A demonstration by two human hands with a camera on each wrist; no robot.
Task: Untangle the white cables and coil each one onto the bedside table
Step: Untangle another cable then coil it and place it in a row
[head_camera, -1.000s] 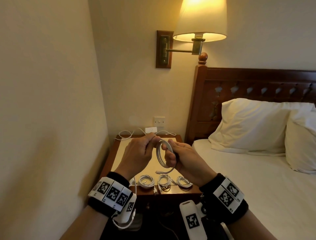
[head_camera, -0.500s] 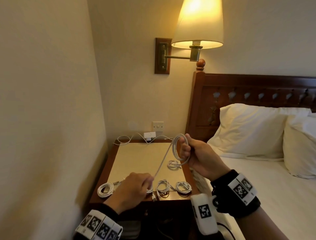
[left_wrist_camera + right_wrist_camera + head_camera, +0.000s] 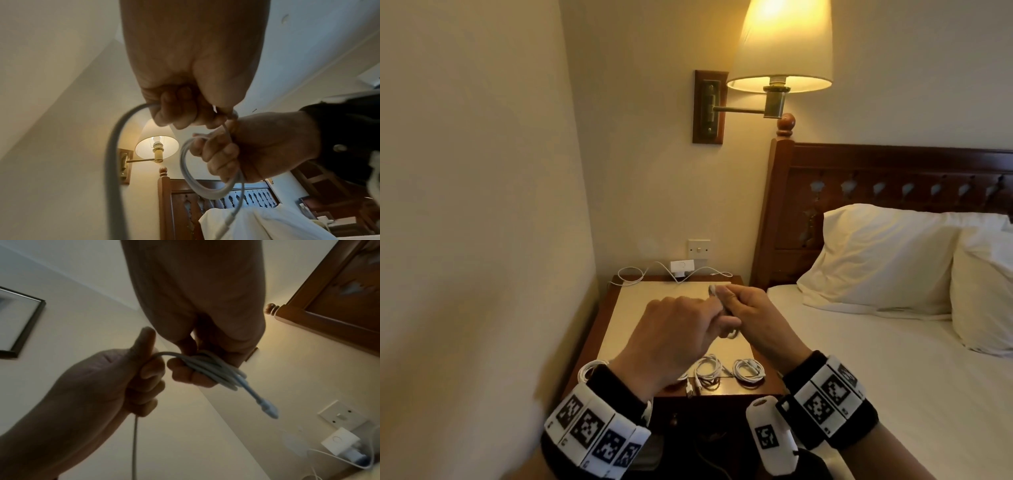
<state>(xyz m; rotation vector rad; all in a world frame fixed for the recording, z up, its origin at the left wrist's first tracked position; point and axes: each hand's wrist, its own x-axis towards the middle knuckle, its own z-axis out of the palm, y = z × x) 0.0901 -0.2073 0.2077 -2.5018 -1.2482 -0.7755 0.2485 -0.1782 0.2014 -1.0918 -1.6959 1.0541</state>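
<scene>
Both hands meet above the bedside table (image 3: 635, 310). My right hand (image 3: 724, 296) grips a small coil of white cable (image 3: 211, 368) in curled fingers, and the coil's plug end (image 3: 267, 408) hangs free below it. My left hand (image 3: 717, 318) is closed on the loose strand of that same cable (image 3: 115, 146), right next to the coil (image 3: 193, 175). In the head view only a sliver of cable (image 3: 713, 290) shows between the fingers. Coiled white cables lie along the table's front edge: one at the left (image 3: 589, 371) and two to the right (image 3: 709, 370) (image 3: 748, 371).
A white adapter (image 3: 682, 265) with a loose white lead (image 3: 633, 278) sits at the back of the table under a wall switch (image 3: 699, 249). A wall lamp (image 3: 779, 51) hangs above. A wall runs along the left, and the bed (image 3: 893, 377) and headboard (image 3: 893, 178) are to the right.
My left hand has risen from the table's front edge, where it held the strand taut, up to my right hand. My right hand with the coil has shifted slightly left.
</scene>
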